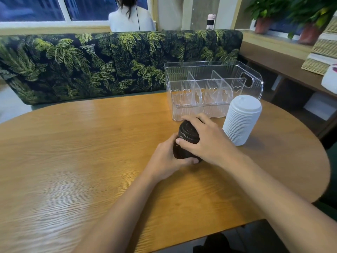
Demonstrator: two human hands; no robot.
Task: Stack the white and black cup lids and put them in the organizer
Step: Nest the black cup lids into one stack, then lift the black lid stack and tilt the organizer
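Observation:
A stack of black cup lids [186, 133] stands on the wooden table [91, 143], held by both hands. My left hand [167, 159] grips its lower part from the left, thumb curled round the front. My right hand [204, 139] wraps over its top and right side. A tall stack of white cup lids [241, 119] stands just to the right, untouched. Behind both sits the clear plastic organizer [213, 90] with upright dividers and nothing inside.
A bench with palm-leaf upholstery [109, 66] runs behind the table. A person sits beyond it, back turned. To the right are a wooden shelf [284, 59], potted plants and a woven object. The table's rounded edge curves away at right.

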